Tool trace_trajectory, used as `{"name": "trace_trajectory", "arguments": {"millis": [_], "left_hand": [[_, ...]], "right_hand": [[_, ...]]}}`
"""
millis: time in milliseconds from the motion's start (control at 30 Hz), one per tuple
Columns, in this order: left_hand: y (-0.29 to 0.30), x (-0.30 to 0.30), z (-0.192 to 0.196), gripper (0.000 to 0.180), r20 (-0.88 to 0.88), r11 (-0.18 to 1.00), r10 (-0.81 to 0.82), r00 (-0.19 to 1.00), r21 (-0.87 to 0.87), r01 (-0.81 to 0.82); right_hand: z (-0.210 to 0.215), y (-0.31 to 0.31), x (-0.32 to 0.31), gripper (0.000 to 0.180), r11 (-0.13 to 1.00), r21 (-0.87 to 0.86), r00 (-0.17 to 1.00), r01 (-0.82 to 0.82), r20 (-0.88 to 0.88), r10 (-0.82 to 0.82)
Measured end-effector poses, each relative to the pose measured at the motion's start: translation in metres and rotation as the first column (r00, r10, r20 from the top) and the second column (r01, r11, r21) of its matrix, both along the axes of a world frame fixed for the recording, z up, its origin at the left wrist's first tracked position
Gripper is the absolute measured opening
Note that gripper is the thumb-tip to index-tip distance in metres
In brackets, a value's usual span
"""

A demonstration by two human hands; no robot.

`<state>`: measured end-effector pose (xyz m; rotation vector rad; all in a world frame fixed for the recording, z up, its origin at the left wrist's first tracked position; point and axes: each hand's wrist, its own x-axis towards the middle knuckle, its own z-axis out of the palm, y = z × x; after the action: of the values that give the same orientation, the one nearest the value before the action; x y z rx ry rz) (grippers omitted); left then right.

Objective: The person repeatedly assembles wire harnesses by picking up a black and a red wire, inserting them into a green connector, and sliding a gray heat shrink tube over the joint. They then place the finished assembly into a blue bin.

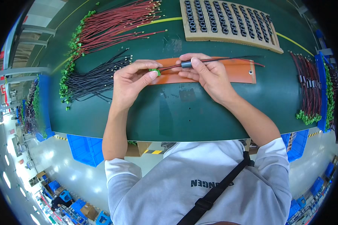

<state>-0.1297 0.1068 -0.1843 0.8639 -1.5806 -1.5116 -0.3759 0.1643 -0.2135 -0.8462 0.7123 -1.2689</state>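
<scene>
Between the thumb and fingers of my left hand (127,80) is a green connector (154,71), pinched at its sides. A red and a black wire (171,68) run from it to the right, through a black cylindrical ferrite core (186,65). My right hand (214,75) grips this core with thumb and fingers. Past the right hand the wires' loose ends spread over an orange board (234,73), which lies flat on the green table (210,120) below both hands. My hands partly cover the board.
Red wires (112,28) and black wires (95,75) with green connectors are piled at left. A wooden tray (229,39) of black ferrite cores stands at the back. Wire sets with cores (308,84) lie at right, beside a blue bin (320,90).
</scene>
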Motion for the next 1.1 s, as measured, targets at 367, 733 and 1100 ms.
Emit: {"name": "trace_trajectory", "arguments": {"millis": [367,733,1100], "left_hand": [[-0.006,-0.005,-0.010,0.019,0.082,0.974,0.121,0.989,-0.202,-0.103],[-0.009,-0.005,-0.016,0.019,0.202,0.971,0.200,0.959,-0.173,-0.166],[-0.005,0.004,0.003,0.024,0.341,0.968,0.024,0.940,-0.243,0.063]], "right_hand": [[0.004,-0.003,0.002,0.032,1.000,-0.024,0.999,-0.001,-0.047,0.000],[0.004,-0.003,0.006,0.033,0.999,-0.043,0.995,-0.012,-0.100,0.007],[0.004,-0.003,0.003,0.032,1.000,-0.009,0.996,-0.021,-0.084,0.020]]}}
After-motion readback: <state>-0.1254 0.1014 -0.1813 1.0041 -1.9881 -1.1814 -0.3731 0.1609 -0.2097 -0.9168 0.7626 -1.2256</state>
